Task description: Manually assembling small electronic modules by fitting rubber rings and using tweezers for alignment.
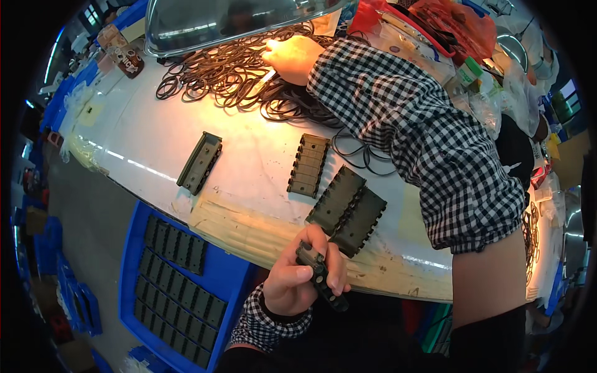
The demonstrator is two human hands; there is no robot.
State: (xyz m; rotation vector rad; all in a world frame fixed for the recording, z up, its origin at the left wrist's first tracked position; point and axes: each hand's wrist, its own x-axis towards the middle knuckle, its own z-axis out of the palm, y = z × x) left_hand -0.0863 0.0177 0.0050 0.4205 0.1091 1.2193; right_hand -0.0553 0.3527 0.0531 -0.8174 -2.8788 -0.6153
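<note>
My left hand (298, 273) is at the near table edge, closed around a dark ribbed plastic part (320, 276). My right hand (292, 57), in a black-and-white checked sleeve, reaches far across the table into a heap of thin black rubber rings (217, 71); its fingers rest among the rings, and whether it grips one is hidden. On the white table (155, 143) lie more dark parts: one at the left (200, 163), one in the middle (308, 165), two side by side near my left hand (347, 210).
A blue crate (233, 273) below the table's edge holds several rows of the same dark parts. A shiny metal tray (186, 28) stands at the far side behind the rings. Plastic bags and red wrapping (448, 28) crowd the far right. Stacked blue crates (74, 304) sit on the floor at left.
</note>
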